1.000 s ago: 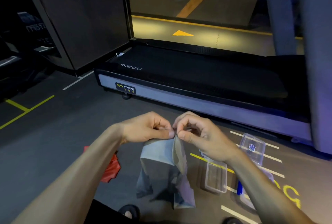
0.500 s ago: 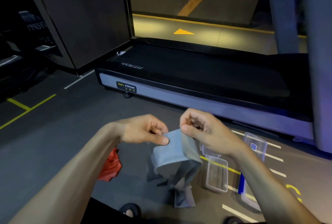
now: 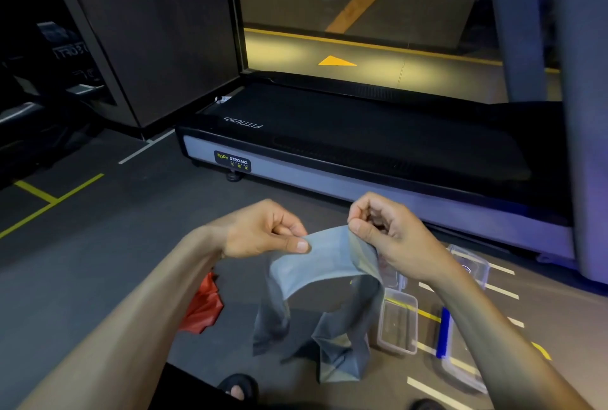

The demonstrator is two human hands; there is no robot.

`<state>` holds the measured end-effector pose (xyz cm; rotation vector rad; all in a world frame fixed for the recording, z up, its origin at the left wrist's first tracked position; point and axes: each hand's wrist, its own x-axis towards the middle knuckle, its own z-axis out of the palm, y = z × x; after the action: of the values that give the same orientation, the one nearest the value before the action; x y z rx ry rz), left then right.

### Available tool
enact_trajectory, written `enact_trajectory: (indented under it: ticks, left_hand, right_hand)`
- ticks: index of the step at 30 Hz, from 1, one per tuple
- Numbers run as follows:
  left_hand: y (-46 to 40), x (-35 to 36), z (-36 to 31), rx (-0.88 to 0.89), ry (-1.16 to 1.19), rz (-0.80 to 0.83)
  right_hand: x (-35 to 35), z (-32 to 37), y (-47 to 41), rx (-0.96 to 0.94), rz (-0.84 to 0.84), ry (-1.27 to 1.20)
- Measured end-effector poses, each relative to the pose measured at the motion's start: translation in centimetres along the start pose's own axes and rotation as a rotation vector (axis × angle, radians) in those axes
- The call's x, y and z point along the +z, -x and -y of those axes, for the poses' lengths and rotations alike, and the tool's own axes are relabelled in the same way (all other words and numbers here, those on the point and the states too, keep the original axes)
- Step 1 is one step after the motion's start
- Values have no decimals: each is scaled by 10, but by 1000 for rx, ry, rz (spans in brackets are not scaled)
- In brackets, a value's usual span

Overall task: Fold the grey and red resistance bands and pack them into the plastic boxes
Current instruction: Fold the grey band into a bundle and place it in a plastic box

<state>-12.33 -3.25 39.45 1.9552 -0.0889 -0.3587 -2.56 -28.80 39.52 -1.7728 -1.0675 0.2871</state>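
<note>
the treadmill [image 3: 362, 146] fills the far side of the floor [image 3: 98, 261] ahead of you. the grey band [image 3: 324, 261] hangs between your hands, its held stretch running left to right, both long tails dropping to the floor just in front of your feet. your left hand [image 3: 263, 232] pinches one end, your right hand [image 3: 388, 228] pinches the other a little higher. the red band [image 3: 204, 307] lies crumpled on the floor under your left forearm. the open plastic box [image 3: 396, 324] sits down to the right, nearer your right hand, touching the band's right tail; other clear boxes [image 3: 470, 264] lie beyond it.
</note>
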Motion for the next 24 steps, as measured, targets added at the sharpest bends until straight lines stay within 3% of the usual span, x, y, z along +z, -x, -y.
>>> enact_trajectory:
  ticks: [9,19,24]
  left_hand:
    - [7,3,-11,-11,-48,47]
    - [16,-5,-24,9,28,4]
    - [17,-3,-26,2,31,10]
  right_hand:
    - [-7,0,-1,-12,-35,-13]
    - [2,-9,3,35,-52,245]
    - [5,-13,4,40,-53,214]
